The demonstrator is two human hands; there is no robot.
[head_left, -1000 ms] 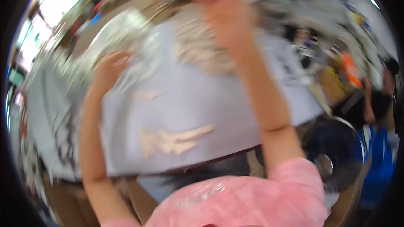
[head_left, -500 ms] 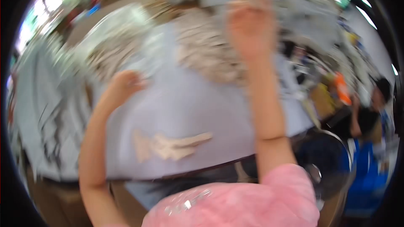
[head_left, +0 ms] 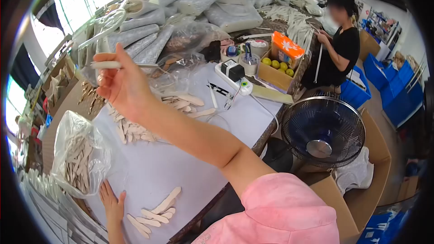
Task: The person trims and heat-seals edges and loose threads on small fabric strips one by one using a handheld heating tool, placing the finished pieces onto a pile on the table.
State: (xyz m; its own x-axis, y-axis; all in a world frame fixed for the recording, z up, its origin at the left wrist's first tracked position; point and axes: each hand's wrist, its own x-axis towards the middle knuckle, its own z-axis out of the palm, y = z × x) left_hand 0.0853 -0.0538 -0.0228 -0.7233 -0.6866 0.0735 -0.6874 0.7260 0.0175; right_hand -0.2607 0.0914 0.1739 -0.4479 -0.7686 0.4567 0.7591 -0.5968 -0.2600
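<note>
My right hand [head_left: 124, 83] is raised over the far left part of the white table surface [head_left: 181, 162], its fingers closed around a slim tool [head_left: 106, 64] with a pale handle and a thin shaft. Below it lies a pile of cream, flat, curved pieces [head_left: 135, 131]. My left hand [head_left: 113, 201] lies on the surface with its fingers spread and nothing in it. It is beside a clear plastic bag [head_left: 81, 153] full of similar pieces. Several loose cream pieces [head_left: 156, 214] lie to the right of my left hand, near the front edge.
A power strip [head_left: 233, 76], black tweezers [head_left: 218, 89], cups and a box of yellow-green fruit [head_left: 280, 67] stand at the back right. Wrapped bundles [head_left: 226, 11] fill the rear. A fan [head_left: 323, 131] is right of the table. Another person [head_left: 341, 40] works beyond.
The view has swung to the right and sharpened. My right hand has crossed to the left, and the tool now shows in it. My left hand has moved nearer the front edge and lies flat.
</note>
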